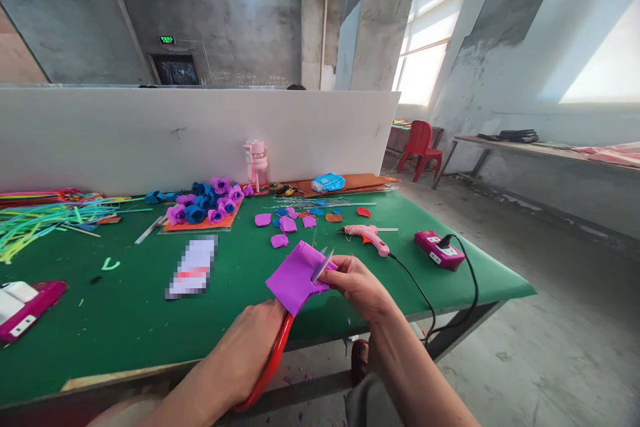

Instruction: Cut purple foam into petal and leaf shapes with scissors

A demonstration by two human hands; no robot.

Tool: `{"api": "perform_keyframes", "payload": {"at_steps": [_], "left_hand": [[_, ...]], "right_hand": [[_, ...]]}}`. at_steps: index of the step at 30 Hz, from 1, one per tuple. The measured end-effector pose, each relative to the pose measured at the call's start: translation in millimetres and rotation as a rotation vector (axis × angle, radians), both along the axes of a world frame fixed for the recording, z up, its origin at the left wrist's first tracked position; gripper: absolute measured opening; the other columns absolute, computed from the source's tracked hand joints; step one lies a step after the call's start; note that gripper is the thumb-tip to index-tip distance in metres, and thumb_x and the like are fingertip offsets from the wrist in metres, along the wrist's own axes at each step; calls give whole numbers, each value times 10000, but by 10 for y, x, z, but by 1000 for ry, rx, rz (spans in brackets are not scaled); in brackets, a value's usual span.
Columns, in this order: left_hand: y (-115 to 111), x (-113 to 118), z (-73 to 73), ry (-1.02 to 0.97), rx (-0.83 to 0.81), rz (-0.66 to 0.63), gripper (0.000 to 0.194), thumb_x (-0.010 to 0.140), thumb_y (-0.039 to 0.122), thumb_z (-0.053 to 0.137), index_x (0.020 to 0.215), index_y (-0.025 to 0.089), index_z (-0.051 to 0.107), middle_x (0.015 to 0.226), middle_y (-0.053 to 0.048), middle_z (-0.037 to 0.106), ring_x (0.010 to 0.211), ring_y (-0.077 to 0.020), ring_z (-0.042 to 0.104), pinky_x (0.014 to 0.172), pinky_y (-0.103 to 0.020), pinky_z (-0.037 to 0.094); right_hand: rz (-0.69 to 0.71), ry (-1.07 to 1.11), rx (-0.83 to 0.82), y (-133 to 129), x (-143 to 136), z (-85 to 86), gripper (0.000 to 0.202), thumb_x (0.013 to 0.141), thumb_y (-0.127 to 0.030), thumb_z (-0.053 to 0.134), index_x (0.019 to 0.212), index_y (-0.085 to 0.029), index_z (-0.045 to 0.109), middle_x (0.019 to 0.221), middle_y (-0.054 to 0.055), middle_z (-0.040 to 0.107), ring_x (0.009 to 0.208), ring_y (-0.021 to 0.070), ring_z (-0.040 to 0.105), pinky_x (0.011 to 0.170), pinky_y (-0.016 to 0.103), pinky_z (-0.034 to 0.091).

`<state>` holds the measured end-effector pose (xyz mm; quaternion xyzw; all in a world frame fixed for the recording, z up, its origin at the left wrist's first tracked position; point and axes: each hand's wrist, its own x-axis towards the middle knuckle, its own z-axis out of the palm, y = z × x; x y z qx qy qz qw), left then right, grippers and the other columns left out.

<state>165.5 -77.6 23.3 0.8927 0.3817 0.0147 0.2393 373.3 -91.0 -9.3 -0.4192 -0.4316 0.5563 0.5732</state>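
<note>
The purple paper is at the centre of the frame, between the two hands, raised over the near part of the green surface. It lies just up and right of the left hand and left of the right hand, which is the one pinching its right edge between thumb and fingers. The left hand is closed round the red handles of the scissors; its fingertips are hidden, so whether they also touch the paper I cannot tell. The scissors' long axis slants from the lower middle towards the upper right, passing partly behind the paper, with the blades showing at its right edge, somewhat apart, close beside the right fingertips. The blade tips point up and away from the person. Beyond the paper lie small cut pieces, and the pink glue gun sits to their right.
</note>
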Motion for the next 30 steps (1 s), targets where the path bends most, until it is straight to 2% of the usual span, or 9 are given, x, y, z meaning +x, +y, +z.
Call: {"api": "perform_keyframes", "payload": {"at_steps": [9, 11, 13, 17, 20, 23, 25, 27, 30], "left_hand": [[11, 13, -5, -1, -93, 39, 97, 784, 152, 400, 753, 213, 468, 593, 40, 487, 488, -100, 291, 451, -251, 215], [10, 7, -39, -32, -175, 48, 57, 754, 158, 446, 723, 206, 444, 559, 51, 472, 467, -89, 317, 433, -235, 222], [-8, 2, -84, -102, -318, 71, 106, 784, 210, 445, 682, 200, 420, 501, 58, 451, 432, -81, 362, 416, -213, 252], [-81, -14, -146, -253, -619, 200, 294, 890, 445, 352, 748, 201, 437, 480, 68, 457, 349, -78, 417, 351, -182, 319], [-64, -24, -158, -339, -723, 234, 354, 875, 541, 371, 860, 199, 458, 595, 48, 551, 322, -62, 436, 319, -171, 339], [83, -17, -192, -427, -756, 227, 331, 859, 513, 429, 956, 197, 451, 628, 34, 592, 326, -74, 475, 322, -173, 352], [219, -7, -223, -530, -676, 249, 344, 831, 481, 494, 1021, 200, 433, 637, 30, 602, 402, -105, 548, 383, -196, 419], [336, -1, -234, -687, -548, 281, 410, 781, 451, 581, 1069, 208, 420, 721, 16, 620, 570, -136, 624, 546, -250, 509], [409, -8, -186, -801, -471, 265, 467, 725, 386, 666, 1089, 214, 430, 873, -15, 628, 850, -179, 639, 822, -330, 492]], "right_hand": [[18, 2, 1, -19, 30, 9, 181, 604, -323, 782, 663, -159, 731, 645, 20, 670, 608, 123, 546, 666, 270, 404], [16, 6, -10, -23, 29, 14, 179, 602, -319, 782, 665, -159, 732, 642, 16, 666, 601, 114, 540, 656, 258, 396], [10, 23, -36, -10, 17, 9, 186, 586, -319, 790, 657, -158, 731, 628, 12, 658, 586, 104, 532, 636, 247, 390], [-9, 83, -106, 66, -13, -53, 229, 544, -330, 814, 648, -148, 722, 599, 0, 632, 552, 88, 507, 600, 237, 388], [-42, 94, -130, 119, -15, -106, 245, 551, -339, 815, 649, -141, 709, 599, -6, 616, 555, 85, 504, 601, 237, 398], [-97, 53, -84, 120, -15, -113, 262, 577, -351, 805, 672, -133, 697, 642, 9, 628, 591, 95, 526, 606, 235, 402], [-96, 22, -22, 94, -37, -93, 296, 597, -351, 799, 773, -140, 690, 683, 9, 637, 616, 102, 541, 606, 231, 399], [-64, -22, 13, 61, -82, -63, 374, 613, -343, 792, 908, -163, 649, 681, -10, 631, 605, 101, 540, 574, 220, 383], [5, -138, 12, 18, -179, -25, 481, 645, -332, 767, 1053, -199, 549, 627, -50, 603, 542, 93, 507, 508, 202, 343]]}}
